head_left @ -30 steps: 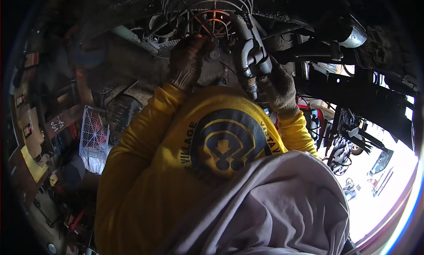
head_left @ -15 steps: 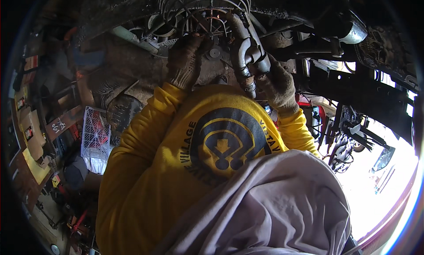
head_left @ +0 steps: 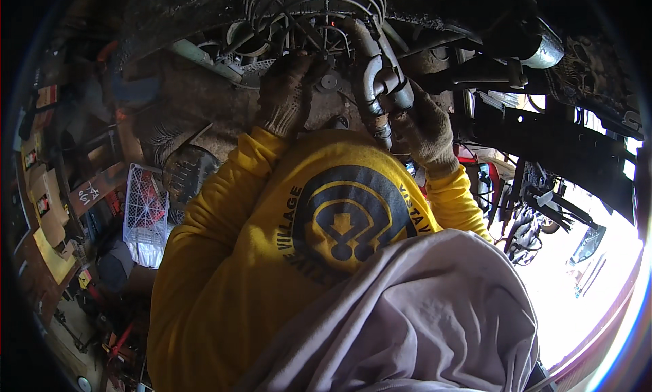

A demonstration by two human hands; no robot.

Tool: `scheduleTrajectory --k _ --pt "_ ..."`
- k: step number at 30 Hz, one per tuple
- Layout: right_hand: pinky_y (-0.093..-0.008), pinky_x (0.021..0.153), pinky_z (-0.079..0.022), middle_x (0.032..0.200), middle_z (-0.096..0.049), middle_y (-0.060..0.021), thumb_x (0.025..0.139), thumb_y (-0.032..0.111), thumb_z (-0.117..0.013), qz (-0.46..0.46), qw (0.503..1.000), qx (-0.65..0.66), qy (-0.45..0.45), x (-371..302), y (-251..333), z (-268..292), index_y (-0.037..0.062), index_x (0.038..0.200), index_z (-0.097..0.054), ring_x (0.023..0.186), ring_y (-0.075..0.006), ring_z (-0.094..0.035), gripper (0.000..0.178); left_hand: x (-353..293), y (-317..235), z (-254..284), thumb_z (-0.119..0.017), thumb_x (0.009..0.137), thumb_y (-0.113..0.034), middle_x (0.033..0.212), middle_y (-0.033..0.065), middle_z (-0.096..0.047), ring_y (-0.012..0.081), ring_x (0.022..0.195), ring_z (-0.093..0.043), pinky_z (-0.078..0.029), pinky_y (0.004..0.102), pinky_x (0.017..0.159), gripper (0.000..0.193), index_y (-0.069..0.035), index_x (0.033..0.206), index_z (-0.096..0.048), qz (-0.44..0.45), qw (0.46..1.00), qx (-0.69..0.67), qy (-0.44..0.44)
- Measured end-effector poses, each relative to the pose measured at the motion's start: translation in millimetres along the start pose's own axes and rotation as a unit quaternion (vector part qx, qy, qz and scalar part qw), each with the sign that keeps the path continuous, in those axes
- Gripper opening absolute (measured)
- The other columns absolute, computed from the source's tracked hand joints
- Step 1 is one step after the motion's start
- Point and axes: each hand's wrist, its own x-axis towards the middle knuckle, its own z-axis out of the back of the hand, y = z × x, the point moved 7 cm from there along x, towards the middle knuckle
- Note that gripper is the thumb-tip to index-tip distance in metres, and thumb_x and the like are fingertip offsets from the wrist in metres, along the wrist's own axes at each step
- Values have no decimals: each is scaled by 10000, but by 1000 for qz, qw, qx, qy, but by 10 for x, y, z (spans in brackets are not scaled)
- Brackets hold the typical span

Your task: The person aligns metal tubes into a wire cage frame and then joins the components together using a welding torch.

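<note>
My left hand, in a pale, soiled work glove, is closed at the near side of the wire cage. Its fingertips are dark, and whatever they hold is hidden. My right hand, gloved likewise, is wrapped round the lower part of a grey metal tool with a bent neck and a side bar. The tool slants up and left towards the cage; its exact kind is unclear. Between the hands sits a round metal disc with a centre hole. A small orange glow shows within the cage.
Dark metal beams and machine parts stand at the right, before a brightly lit opening. At the left are a white plastic crate, a round dark plate and cluttered shelving. A pale green bar lies beyond my left hand.
The metal tool and my right hand have shifted very slightly to the left. My left hand stays nearly where it was.
</note>
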Motion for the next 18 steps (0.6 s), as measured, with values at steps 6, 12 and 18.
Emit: scheduleTrajectory --k 6,12,18 --pt "-269 879 -463 1201 -616 -93 925 286 -656 7 1000 18 -6 -12 10 3 -32 1415 -409 1024 -117 -566 633 -7 -327 -56 -647 901 -131 897 124 -665 268 811 -650 -512 361 719 122 -31 968 -668 -184 961 199 47" --pt "-288 901 -469 1176 -642 -137 905 252 -674 -31 999 0 -8 -24 -12 9 -20 1403 -433 1050 -151 -594 617 5 -157 -39 -637 906 -123 916 129 -662 264 834 -647 -508 356 738 122 -23 970 -665 -85 989 114 49" --pt "-276 842 -475 1120 -643 -115 904 231 -668 -1 1000 16 -17 -1 11 -4 -19 1403 -434 976 -132 -591 606 -14 -202 -55 -642 909 -138 907 128 -660 262 821 -640 -502 360 733 133 -24 973 -667 -127 983 126 47"
